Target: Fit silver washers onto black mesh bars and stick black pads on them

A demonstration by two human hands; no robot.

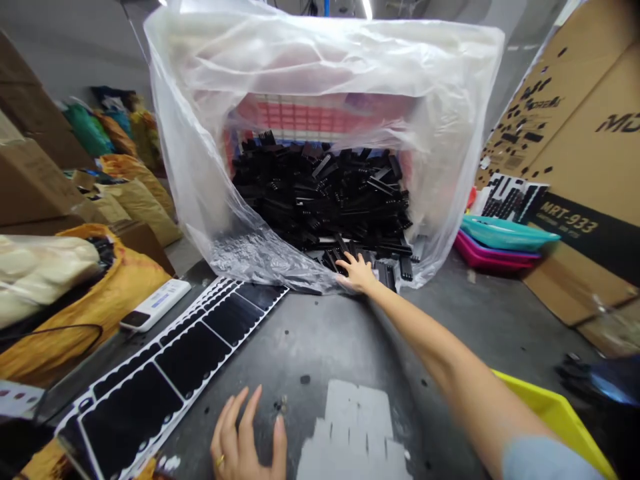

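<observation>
- Two bare hands showed: right hand (356, 273) spread, fingertips at the heap of black ribbed plastic pieces (320, 193) inside a clear polythene bag (185, 160); any pinch was doubtful, view poor.
- Left hand (247, 433) lay open, fingers apart, on the scuffed grey table (340, 347).

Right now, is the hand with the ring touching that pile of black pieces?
No, the ringed left hand rests on the grey worktop, well short of the black pieces inside the clear plastic bag.

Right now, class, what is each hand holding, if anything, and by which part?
Nothing is held. The right hand is open, its fingers spread at the edge of the clear plastic bag, by the black plastic pieces; the left hand lies open on the grey worktable.
</observation>
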